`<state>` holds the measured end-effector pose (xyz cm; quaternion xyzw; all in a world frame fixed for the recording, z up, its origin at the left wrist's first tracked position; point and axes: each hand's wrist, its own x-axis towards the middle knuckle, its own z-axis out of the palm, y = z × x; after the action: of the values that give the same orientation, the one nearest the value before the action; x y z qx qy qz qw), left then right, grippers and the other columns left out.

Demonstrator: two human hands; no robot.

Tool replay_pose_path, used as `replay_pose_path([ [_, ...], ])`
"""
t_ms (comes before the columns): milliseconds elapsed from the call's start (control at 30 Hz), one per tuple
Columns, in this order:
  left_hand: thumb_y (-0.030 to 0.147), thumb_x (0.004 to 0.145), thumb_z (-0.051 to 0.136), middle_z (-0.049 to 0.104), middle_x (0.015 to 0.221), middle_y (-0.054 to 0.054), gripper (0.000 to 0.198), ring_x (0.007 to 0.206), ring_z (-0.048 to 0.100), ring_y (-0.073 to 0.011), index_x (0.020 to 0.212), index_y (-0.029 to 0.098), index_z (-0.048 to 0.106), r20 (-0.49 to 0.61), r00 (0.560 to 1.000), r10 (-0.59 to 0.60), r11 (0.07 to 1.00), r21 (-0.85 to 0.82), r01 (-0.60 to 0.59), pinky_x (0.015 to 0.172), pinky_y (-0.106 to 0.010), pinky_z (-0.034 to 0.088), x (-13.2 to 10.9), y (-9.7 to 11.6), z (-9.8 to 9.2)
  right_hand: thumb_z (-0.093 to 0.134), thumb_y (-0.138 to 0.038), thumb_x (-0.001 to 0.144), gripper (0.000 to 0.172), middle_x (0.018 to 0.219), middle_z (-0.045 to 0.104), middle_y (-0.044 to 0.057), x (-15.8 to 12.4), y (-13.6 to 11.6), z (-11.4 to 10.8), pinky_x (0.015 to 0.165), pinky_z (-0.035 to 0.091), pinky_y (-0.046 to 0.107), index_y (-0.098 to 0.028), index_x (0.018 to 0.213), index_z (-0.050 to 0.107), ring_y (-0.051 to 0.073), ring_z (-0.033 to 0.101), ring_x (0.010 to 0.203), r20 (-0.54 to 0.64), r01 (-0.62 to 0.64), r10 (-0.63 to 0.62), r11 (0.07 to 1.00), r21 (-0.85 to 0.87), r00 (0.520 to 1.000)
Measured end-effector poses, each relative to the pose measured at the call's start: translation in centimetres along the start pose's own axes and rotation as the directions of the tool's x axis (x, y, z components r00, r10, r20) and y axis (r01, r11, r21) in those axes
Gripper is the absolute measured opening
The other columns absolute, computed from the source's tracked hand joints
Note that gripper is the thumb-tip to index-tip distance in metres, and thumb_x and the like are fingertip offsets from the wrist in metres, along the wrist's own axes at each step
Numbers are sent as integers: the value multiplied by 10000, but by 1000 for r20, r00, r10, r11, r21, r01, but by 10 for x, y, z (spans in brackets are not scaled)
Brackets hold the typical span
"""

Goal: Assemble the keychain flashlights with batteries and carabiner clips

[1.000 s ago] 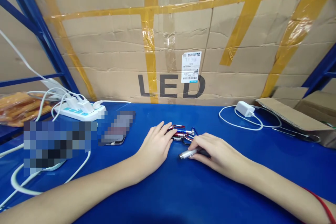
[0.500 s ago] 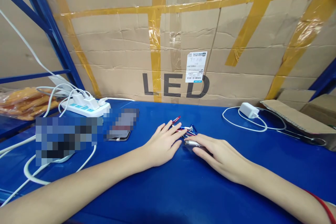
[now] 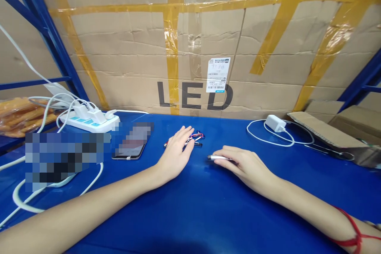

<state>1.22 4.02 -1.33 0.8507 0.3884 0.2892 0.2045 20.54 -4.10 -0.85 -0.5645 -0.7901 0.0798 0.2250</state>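
My left hand point(image 3: 175, 152) lies palm down, fingers stretched out, over a small pile of thin red, blue and silver pieces point(image 3: 197, 137). Part of the pile is hidden beneath the hand; some pieces look like clips and slim rods, but they are too small to name. To the right, my right hand point(image 3: 244, 166) is closed around a slim silver, pen-like cylinder point(image 3: 216, 158). Its dark end points left, and the other end is hidden in the fingers. A gap of blue table point(image 3: 190, 214) separates the two hands.
Left of my left hand lies a phone point(image 3: 131, 149), beside a pixelated item point(image 3: 65, 158) and a white power strip point(image 3: 92, 121) with cables. A white charger point(image 3: 275, 123) with its cord sits back right, near an open carton point(image 3: 321, 129). Behind stands a large taped cardboard box point(image 3: 133, 59).
My left hand has moved left with the small pile, away from my right hand. The silver cylinder in my right hand now stands apart from the pile. The view has shifted slightly.
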Motion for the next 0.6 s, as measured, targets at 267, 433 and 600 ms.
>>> replay_pose_path([
  [267, 321, 933, 328, 464, 1384, -23, 394, 1306, 363, -218, 1261, 212, 517, 196, 980, 10, 783, -612, 115, 1080, -414, 309, -10, 7, 3, 355, -446, 938, 336, 946, 665, -4, 1, 4, 1, 732, 447, 248, -270, 982, 638, 159, 623, 875, -27, 5, -4, 1000, 31, 1000],
  [433, 295, 946, 294, 497, 1350, -26, 380, 1271, 405, -205, 1219, 220, 546, 204, 979, 23, 700, -702, 130, 1060, -400, 324, -5, -7, 11, 335, -456, 942, 355, 943, 656, -4, 1, 2, 2, 709, 434, 235, -273, 983, 636, 149, 615, 863, 9, 5, -6, 999, 42, 1000],
  [600, 306, 947, 301, 522, 1323, -38, 377, 1252, 421, -209, 1192, 198, 568, 215, 977, 2, 669, -726, 158, 1050, -384, 317, -6, -3, 11, 332, -456, 942, 366, 930, 654, 9, 2, 2, 2, 712, 419, 242, -261, 975, 640, 164, 605, 878, 6, 14, -14, 999, 50, 1000],
])
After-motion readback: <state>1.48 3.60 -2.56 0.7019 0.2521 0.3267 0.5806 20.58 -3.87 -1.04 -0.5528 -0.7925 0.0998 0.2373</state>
